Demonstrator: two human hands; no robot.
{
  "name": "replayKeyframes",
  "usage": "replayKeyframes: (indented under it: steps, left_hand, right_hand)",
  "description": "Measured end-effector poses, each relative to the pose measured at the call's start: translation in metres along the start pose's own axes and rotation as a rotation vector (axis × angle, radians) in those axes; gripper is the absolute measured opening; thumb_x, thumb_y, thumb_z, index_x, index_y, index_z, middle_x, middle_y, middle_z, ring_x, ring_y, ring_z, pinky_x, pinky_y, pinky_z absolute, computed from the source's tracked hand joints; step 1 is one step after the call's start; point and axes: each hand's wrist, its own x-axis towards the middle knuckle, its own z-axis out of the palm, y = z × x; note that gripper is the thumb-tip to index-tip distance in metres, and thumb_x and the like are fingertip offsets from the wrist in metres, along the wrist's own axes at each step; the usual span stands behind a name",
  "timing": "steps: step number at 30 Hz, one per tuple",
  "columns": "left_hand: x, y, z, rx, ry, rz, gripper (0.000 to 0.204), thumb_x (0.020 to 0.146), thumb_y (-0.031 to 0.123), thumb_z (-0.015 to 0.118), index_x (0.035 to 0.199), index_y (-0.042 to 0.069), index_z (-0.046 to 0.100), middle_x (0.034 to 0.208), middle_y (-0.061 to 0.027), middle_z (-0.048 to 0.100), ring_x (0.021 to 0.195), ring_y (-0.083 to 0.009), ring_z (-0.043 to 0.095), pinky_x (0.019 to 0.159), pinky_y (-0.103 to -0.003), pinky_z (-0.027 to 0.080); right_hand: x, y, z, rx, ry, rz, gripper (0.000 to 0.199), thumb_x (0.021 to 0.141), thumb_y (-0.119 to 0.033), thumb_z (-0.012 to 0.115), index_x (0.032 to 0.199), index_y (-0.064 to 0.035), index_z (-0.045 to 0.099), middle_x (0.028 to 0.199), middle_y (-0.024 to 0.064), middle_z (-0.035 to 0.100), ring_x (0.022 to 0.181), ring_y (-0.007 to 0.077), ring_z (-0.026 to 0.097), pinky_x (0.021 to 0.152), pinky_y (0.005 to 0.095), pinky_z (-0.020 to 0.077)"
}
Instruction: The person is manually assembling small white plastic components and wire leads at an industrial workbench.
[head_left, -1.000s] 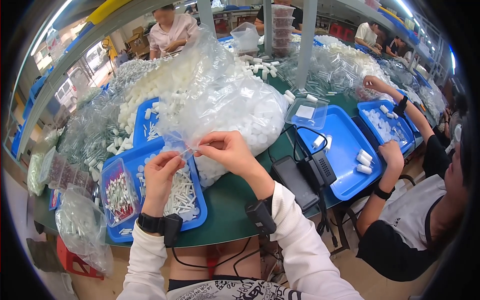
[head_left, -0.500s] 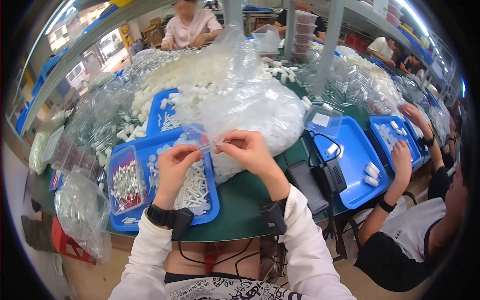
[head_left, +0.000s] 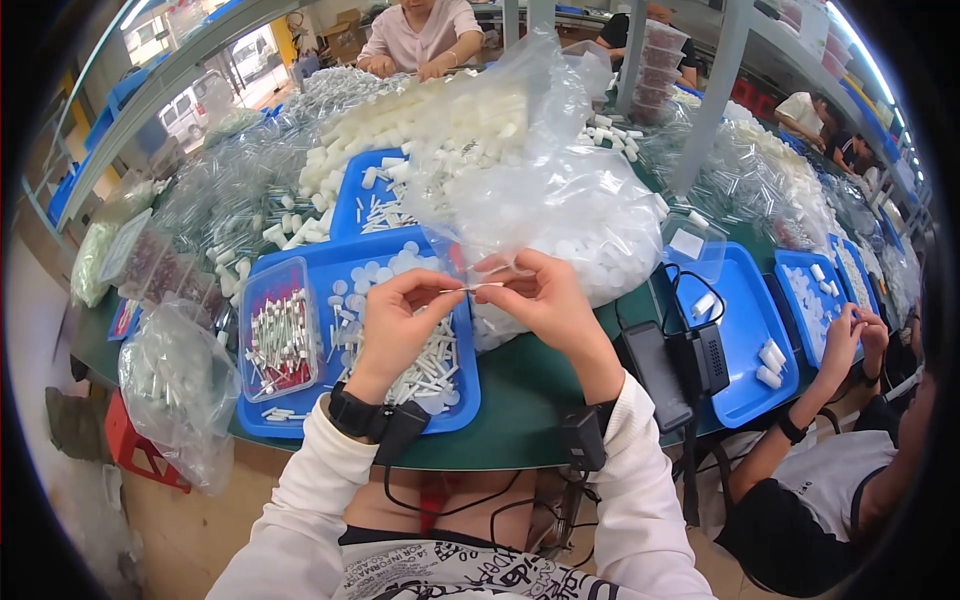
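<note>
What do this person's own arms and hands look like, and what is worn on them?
The left hand and right hand wear no gloves. Long white sleeves end near black wrist straps carrying black boxes; thin black cables hang below.

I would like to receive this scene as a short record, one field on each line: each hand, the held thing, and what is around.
Left hand: pinching a small thin piece between thumb and fingers
Right hand: pinching the same piece, it seems, fingertips close to the left ones
Piece detail: whitish; too small to tell more
Left blue tray: clear box of thin white-tipped parts, white sticks, pale discs
Behind the hands: large clear bag with white pieces
Right blue tray: white cylinders
</note>
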Motion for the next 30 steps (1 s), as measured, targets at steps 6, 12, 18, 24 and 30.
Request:
replayKeyframes:
  steps: [6,12,18,24,30]
  left_hand:
    - [-0.006,0.015,0.003,-0.059,0.055,0.029,0.014,0.08,-0.003,0.07,0.092,-0.003,0.063,0.089,-0.01,0.069,0.083,-0.0138,0.067,0.076,-0.024,0.052]
    - [-0.009,0.02,0.002,-0.099,0.053,0.001,0.012,0.08,-0.003,0.069,0.091,-0.003,0.065,0.089,-0.01,0.07,0.081,-0.0143,0.067,0.075,-0.024,0.052]
    - [-0.008,0.02,0.004,-0.079,0.015,0.04,0.016,0.081,-0.003,0.068,0.097,-0.002,0.068,0.085,-0.0073,0.069,0.078,-0.0125,0.066,0.073,-0.023,0.051]
    - [-0.009,0.015,-0.001,0.023,0.001,-0.001,0.014,0.081,0.0,0.067,0.095,-0.001,0.069,0.085,-0.0061,0.07,0.076,-0.0111,0.066,0.07,-0.022,0.05]
    - [-0.004,0.015,-0.001,0.068,0.038,-0.071,0.01,0.081,-0.003,0.068,0.09,-0.005,0.067,0.085,-0.009,0.069,0.077,-0.0119,0.066,0.071,-0.022,0.051]
  right_hand:
    - [-0.004,-0.016,0.0,-0.107,-0.063,0.041,0.011,0.086,-0.003,0.064,0.084,0.006,0.058,0.084,0.0099,0.069,0.081,0.0148,0.068,0.069,0.0245,0.0524]
    - [-0.005,-0.012,0.005,-0.06,-0.047,-0.154,0.01,0.086,-0.003,0.064,0.086,0.006,0.06,0.088,0.0112,0.069,0.081,0.015,0.068,0.072,0.0253,0.0536]
    - [-0.003,-0.008,0.004,-0.041,-0.024,-0.019,0.013,0.085,0.001,0.065,0.097,0.007,0.062,0.092,0.0124,0.068,0.084,0.0182,0.068,0.077,0.0276,0.0535]
    - [-0.004,-0.005,0.006,-0.329,-0.049,-0.225,0.013,0.08,-0.001,0.07,0.092,0.0024,0.066,0.088,0.0091,0.07,0.08,0.0152,0.068,0.072,0.0261,0.0529]
    - [-0.005,-0.003,0.01,-0.648,0.045,-0.373,0.01,0.081,-0.007,0.068,0.091,-0.0048,0.067,0.077,0.0112,0.066,0.068,0.0262,0.065,0.061,0.0305,0.0501]
